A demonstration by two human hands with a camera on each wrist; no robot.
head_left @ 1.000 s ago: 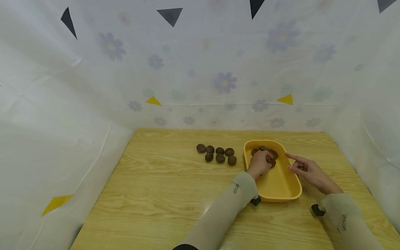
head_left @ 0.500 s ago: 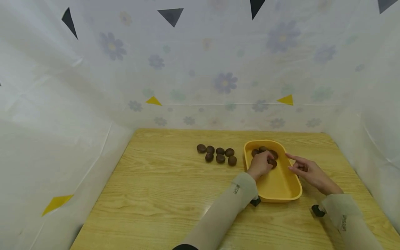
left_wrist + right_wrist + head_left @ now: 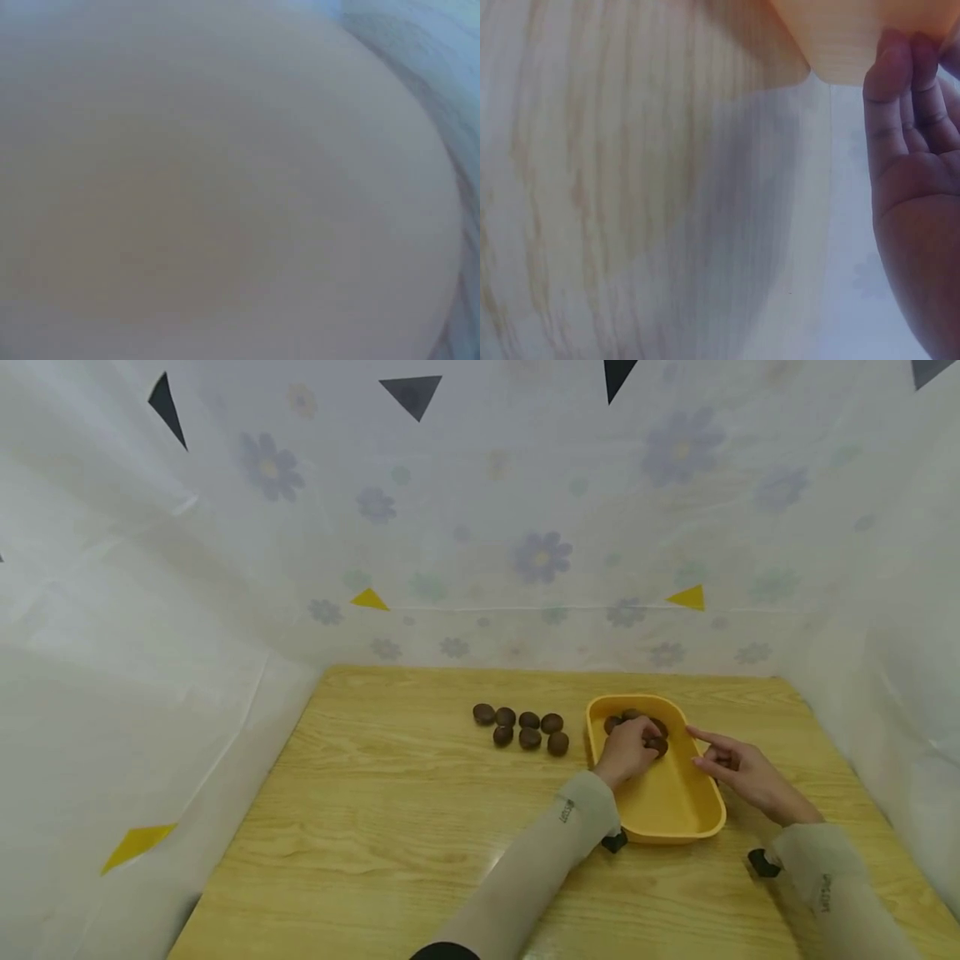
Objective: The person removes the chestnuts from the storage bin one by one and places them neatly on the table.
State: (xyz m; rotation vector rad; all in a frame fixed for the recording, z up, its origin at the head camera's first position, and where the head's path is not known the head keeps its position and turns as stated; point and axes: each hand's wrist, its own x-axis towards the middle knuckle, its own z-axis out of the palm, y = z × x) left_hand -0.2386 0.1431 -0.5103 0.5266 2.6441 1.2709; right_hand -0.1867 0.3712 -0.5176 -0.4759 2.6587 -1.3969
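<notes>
While the right hand (image 3: 750, 778) touches the yellow tray (image 3: 667, 810) at three o'clock, fingers loosely bent, likely steadying it, the left hand (image 3: 625, 750) dips inside, fingers curled by brown nuts (image 3: 659, 747) toward twelve; can't tell if gripping one. Seven loose nuts (image 3: 529, 738) lie outside at ten o'clock, probably rowed for tidiness.

I see a yellowish wood-grained tabletop (image 3: 360, 810) spreading across the lower half of the frame, with seven rounded dark-brown pieces (image 3: 530, 738) lying right on it just below centre, four behind and three in front, and a yellow tray (image 3: 670, 814) sitting near them, to their right.
</notes>
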